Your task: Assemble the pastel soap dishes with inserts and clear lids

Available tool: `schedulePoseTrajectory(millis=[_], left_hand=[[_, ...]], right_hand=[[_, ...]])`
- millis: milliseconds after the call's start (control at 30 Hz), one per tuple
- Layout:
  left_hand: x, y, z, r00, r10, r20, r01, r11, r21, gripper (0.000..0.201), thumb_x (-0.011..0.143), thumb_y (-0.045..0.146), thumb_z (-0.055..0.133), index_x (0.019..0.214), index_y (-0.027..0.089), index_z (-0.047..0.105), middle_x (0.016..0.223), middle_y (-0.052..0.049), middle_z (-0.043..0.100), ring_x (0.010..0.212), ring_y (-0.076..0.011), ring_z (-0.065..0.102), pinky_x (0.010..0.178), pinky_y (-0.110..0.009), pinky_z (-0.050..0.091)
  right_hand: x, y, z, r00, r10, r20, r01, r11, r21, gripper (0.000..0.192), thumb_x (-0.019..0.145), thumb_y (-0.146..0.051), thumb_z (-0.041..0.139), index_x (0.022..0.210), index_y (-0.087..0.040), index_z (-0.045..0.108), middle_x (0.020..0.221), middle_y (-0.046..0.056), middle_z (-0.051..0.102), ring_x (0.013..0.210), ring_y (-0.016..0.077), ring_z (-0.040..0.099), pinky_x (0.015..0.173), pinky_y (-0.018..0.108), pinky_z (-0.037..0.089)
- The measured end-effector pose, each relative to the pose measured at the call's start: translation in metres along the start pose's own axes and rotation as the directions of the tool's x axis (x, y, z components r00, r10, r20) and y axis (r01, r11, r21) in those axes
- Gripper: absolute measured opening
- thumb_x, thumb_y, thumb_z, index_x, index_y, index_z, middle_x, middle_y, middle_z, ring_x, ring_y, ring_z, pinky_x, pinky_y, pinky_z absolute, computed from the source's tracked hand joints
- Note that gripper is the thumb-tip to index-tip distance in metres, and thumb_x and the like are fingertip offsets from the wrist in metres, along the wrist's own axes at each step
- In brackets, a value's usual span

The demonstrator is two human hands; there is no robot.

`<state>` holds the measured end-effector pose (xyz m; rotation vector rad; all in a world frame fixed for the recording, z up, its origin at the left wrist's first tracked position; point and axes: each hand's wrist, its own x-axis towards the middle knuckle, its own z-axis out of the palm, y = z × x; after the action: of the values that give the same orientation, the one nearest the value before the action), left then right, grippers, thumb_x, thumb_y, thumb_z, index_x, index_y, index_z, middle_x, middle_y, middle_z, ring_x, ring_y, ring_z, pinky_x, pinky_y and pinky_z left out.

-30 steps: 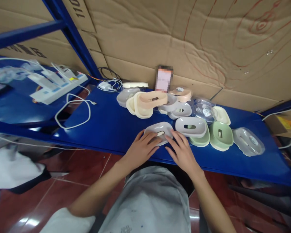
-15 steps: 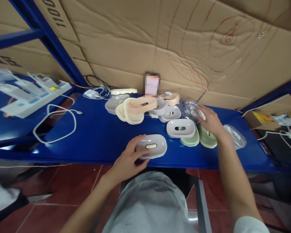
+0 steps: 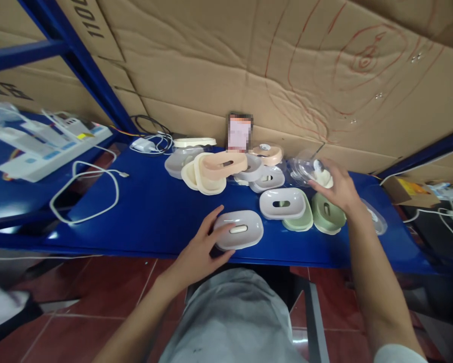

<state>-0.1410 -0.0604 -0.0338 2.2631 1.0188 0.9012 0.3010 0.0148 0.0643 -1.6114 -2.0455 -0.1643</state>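
Observation:
A pale grey oval soap dish with a slot in its middle sits near the table's front edge. My left hand grips its left end, thumb at the front rim and one finger across the top. On the right, my right hand curls round a small cream-white piece; its exact shape is partly hidden by the fingers. Clear plastic lids lie just left of that hand. Below it are a green dish and a white slotted dish resting on another green dish.
Behind lie heaped peach, cream and grey dishes. A phone leans on the cardboard wall. A power strip and white cable are at left; a clear lid is at right.
My right hand has shifted slightly right, and the cream-white piece now shows more plainly under its fingers. The left hand stays on the grey dish. The view has shifted slightly.

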Motion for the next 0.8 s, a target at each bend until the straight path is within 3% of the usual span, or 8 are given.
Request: schedulePoseTrajectory(millis=[100,200,300,533,800], left_hand=[[0.002,-0.005,-0.003,0.992,-0.095,0.078,0.101,0.992,-0.077,0.090,0.089,0.032,0.087,0.164,0.032,0.038,0.172,-0.016,0.038,0.157,-0.0365,0.046,0.127,-0.056,0.047],[0.002,-0.008,-0.005,0.982,-0.133,0.133,0.150,0.981,-0.125,0.107,0.083,0.040,0.092,0.168,0.031,0.028,0.170,-0.017,0.044,0.155,-0.0371,0.049,0.127,-0.057,0.046],[0.001,-0.009,-0.005,0.982,-0.130,0.138,0.150,0.978,-0.145,0.113,0.082,0.042,0.093,0.170,0.031,0.023,0.171,-0.018,0.043,0.156,-0.0380,0.049,0.126,-0.057,0.047],[0.003,-0.008,-0.009,0.987,-0.079,0.137,0.102,0.980,-0.173,0.114,0.081,0.038,0.095,0.171,0.033,0.025,0.169,-0.018,0.046,0.153,-0.0378,0.052,0.123,-0.056,0.050],[0.007,-0.006,-0.013,0.985,-0.025,0.169,0.063,0.972,-0.228,0.092,0.088,0.047,0.088,0.165,0.034,0.040,0.162,-0.014,0.052,0.149,-0.0347,0.055,0.123,-0.056,0.050]], right_hand=[[-0.029,-0.064,-0.004,0.994,-0.102,0.026,0.100,0.993,0.058,0.069,0.099,-0.050,0.072,0.160,-0.027,0.050,0.162,0.014,0.055,0.151,0.0353,0.053,0.124,0.060,0.045],[-0.065,-0.133,0.013,0.911,-0.354,0.211,0.327,0.932,0.156,0.074,0.100,-0.051,0.073,0.165,-0.029,0.045,0.169,0.013,0.048,0.153,0.0347,0.051,0.122,0.059,0.049],[-0.088,-0.172,0.039,0.853,-0.429,0.297,0.402,0.903,0.152,0.067,0.104,-0.048,0.067,0.165,-0.031,0.046,0.171,0.012,0.046,0.155,0.0339,0.049,0.120,0.058,0.051],[-0.094,-0.171,0.064,0.828,-0.464,0.316,0.446,0.885,0.132,0.065,0.105,-0.042,0.067,0.166,-0.032,0.045,0.175,0.010,0.040,0.161,0.0358,0.039,0.125,0.061,0.047],[-0.102,-0.168,0.073,0.832,-0.460,0.310,0.409,0.886,0.217,0.071,0.101,-0.044,0.072,0.166,-0.030,0.045,0.175,0.014,0.037,0.166,0.0364,0.028,0.126,0.061,0.047]])
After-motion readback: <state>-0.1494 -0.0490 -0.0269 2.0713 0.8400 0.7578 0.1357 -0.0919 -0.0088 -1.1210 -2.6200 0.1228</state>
